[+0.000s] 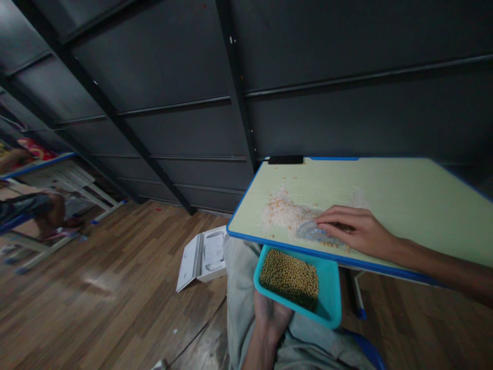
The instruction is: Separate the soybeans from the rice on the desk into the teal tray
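My right hand [356,230] is closed on a clear plastic protractor [307,230], which lies against the tabletop at the edge of a pile of white rice [284,210]. Yellow beans are mixed into that pile. A few loose beans [329,245] sit below my right fingers, close to the table's front edge. Underneath that edge, my left hand [272,314] supports a turquoise plastic tray [330,300] from below, its fingers largely hidden by the tray. Yellow beans [288,277] fill most of the tray, heaped toward its left side.
The pale green table [400,205] has a blue rim and stands against a dark panelled wall. A black flat object [285,160] lies at its back edge. An open white box [204,255] and a cable [198,331] are on the floor. Another person's leg [54,208] shows far left.
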`<move>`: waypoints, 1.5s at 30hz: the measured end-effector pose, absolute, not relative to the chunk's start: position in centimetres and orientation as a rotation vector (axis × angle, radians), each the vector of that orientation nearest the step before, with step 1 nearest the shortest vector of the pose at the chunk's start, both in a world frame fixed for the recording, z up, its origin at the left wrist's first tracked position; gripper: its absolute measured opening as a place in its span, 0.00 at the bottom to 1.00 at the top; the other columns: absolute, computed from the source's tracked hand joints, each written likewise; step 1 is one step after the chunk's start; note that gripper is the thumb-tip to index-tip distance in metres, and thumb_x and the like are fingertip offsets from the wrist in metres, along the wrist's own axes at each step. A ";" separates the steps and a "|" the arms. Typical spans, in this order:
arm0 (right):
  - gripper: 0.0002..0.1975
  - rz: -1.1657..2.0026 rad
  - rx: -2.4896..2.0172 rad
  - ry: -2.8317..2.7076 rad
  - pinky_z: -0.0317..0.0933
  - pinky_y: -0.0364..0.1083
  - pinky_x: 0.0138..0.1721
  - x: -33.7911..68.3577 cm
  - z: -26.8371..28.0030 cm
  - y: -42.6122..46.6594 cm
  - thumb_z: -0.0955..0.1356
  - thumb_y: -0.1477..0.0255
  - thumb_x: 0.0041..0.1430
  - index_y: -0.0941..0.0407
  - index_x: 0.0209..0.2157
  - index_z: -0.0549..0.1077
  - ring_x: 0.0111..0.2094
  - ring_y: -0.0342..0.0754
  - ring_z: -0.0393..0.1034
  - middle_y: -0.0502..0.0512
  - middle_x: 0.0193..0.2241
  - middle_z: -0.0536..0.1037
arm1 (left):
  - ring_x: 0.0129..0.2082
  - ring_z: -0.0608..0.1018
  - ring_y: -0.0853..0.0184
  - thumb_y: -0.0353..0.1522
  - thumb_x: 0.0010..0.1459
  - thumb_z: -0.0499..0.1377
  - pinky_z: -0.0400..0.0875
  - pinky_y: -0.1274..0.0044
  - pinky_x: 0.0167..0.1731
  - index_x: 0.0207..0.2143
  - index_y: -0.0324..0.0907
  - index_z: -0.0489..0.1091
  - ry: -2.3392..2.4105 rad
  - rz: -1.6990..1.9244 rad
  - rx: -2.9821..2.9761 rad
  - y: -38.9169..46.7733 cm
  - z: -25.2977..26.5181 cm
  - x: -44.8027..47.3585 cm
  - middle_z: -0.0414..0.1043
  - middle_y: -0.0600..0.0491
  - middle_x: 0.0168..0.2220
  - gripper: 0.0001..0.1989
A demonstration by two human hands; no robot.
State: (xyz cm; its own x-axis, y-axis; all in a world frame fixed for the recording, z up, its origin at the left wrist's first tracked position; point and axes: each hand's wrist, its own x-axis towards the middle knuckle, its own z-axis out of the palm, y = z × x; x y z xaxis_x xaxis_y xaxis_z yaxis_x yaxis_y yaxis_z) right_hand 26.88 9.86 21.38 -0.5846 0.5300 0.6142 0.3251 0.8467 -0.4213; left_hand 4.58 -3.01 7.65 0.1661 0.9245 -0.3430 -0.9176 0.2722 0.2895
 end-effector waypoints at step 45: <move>0.10 0.329 -0.563 -2.265 0.75 0.49 0.44 26.7 21.7 9.6 0.68 0.72 0.68 0.51 0.47 0.82 0.41 0.49 0.80 0.55 0.41 0.85 | 0.63 0.72 0.46 0.34 0.68 0.53 0.68 0.55 0.62 0.50 0.48 0.80 0.461 1.327 0.009 -2.8 7.5 4.6 0.78 0.50 0.57 0.17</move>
State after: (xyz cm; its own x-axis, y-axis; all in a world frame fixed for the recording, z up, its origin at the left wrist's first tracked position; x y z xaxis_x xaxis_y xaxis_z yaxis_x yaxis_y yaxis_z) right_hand 26.70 9.58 21.68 -0.6100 0.4907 0.6222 0.2932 0.8692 -0.3981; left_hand 4.62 -2.80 7.51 0.1652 0.9333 -0.3188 -0.9299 0.2550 0.2649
